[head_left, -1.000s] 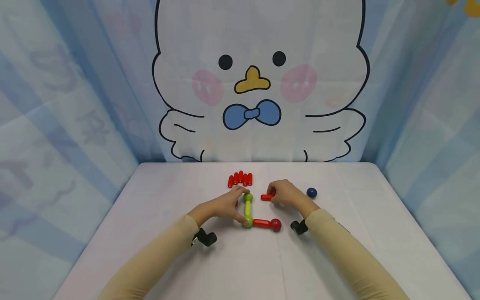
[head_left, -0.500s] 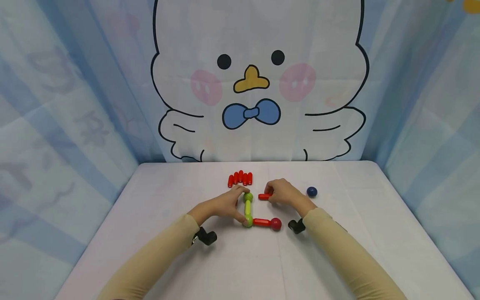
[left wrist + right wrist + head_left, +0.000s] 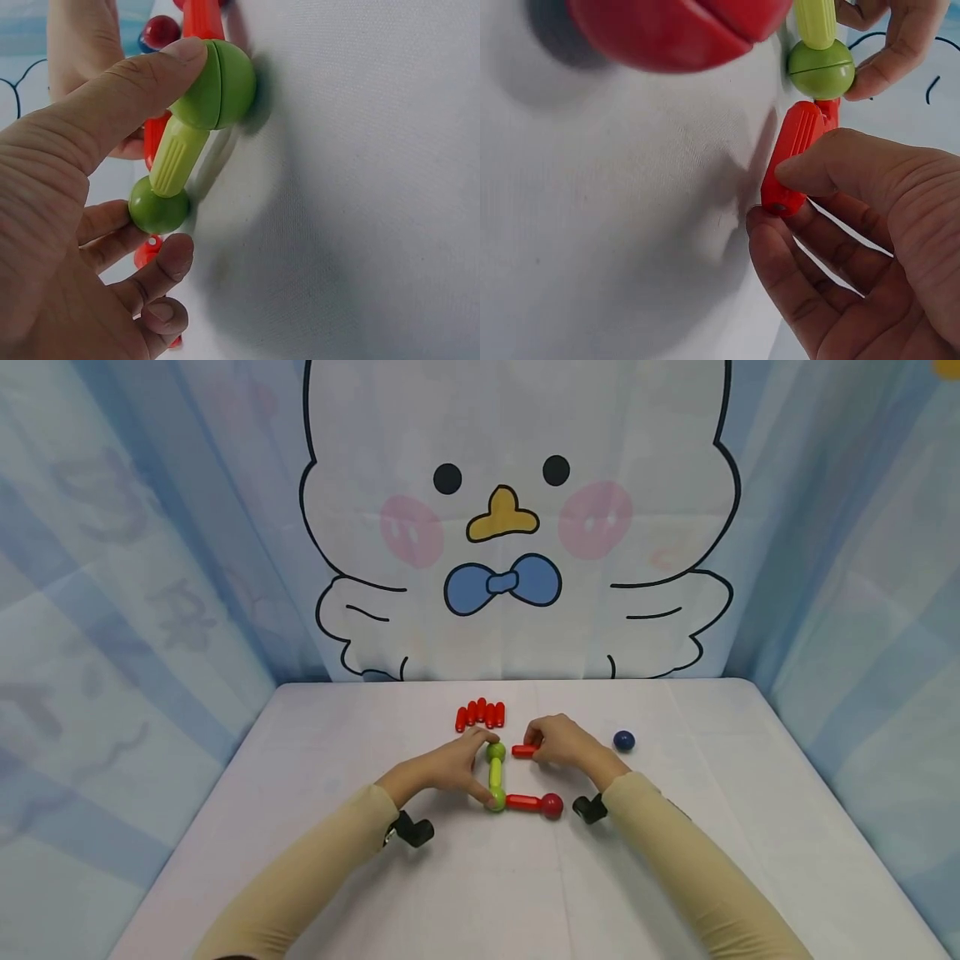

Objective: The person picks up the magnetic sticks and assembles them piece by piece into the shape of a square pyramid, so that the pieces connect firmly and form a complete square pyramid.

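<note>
My left hand (image 3: 450,768) holds a building-toy frame by its two green balls, thumb on the near green ball (image 3: 217,86) and fingers at the far green ball (image 3: 159,205). A yellow-green rod (image 3: 495,774) joins these balls. From the near one a red rod (image 3: 523,803) runs right to a red ball (image 3: 552,806). My right hand (image 3: 568,743) pinches a loose red rod (image 3: 791,154) between thumb and fingers. In the head view its free end points left at the far green ball, with a small gap between. A dark spot shows on the rod's other end.
Several red rods (image 3: 481,713) lie in a row on the white table (image 3: 375,893) behind the left hand. A dark blue ball (image 3: 624,741) sits right of the right hand. Behind the table hangs a curtain (image 3: 517,635) with a cartoon bird.
My right hand has slid left with the red rod, bringing its end closer to the far green ball. The left hand and the frame keep their place.
</note>
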A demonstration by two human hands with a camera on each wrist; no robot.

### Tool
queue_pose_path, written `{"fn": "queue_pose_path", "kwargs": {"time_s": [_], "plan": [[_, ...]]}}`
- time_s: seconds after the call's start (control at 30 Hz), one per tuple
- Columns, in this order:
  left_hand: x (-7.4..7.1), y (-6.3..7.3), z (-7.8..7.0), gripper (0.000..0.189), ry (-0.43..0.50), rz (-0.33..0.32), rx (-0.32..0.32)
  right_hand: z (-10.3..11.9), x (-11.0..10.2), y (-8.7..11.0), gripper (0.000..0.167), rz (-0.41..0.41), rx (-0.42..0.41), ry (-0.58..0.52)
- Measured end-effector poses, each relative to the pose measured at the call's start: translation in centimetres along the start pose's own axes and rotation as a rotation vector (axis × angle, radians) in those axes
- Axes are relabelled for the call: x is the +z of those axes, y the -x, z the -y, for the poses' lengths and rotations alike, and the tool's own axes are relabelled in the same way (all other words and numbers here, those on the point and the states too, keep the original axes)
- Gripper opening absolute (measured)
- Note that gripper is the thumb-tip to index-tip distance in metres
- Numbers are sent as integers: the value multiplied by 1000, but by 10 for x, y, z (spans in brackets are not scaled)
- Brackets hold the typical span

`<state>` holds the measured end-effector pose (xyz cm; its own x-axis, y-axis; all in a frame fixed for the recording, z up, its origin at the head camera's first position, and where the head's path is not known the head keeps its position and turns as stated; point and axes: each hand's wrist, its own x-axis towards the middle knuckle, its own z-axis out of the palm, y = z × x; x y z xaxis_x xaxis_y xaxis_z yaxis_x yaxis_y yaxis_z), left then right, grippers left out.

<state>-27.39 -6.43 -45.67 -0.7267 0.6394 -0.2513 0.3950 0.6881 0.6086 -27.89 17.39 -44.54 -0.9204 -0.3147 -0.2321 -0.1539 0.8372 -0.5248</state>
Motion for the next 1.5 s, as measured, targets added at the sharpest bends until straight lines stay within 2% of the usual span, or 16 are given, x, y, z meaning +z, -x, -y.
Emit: {"fn": "queue_pose_path", "kwargs": {"time_s": [0.37, 0.73, 0.97, 1.2, 1.33, 1.5], "plan": [[2, -1, -2, 99, 7, -1, -1, 3, 2, 0, 18, -5, -37, -7], [3, 0, -3, 100, 18, -1, 0, 3, 2, 1, 17, -3, -40, 1], [1, 0, -3, 99, 21, 6, -11, 2, -3, 4, 19, -37, -54, 21], [1, 0, -1, 98, 21, 3, -13, -3, -10, 7, 21, -56, -29, 36], [1, 0, -1, 98, 17, 1, -10, -7, -15, 12, 22, -65, -11, 61], [0, 0, -1, 98, 5, 0, -14, -15, -22, 21, 24, -109, 0, 175]]}}
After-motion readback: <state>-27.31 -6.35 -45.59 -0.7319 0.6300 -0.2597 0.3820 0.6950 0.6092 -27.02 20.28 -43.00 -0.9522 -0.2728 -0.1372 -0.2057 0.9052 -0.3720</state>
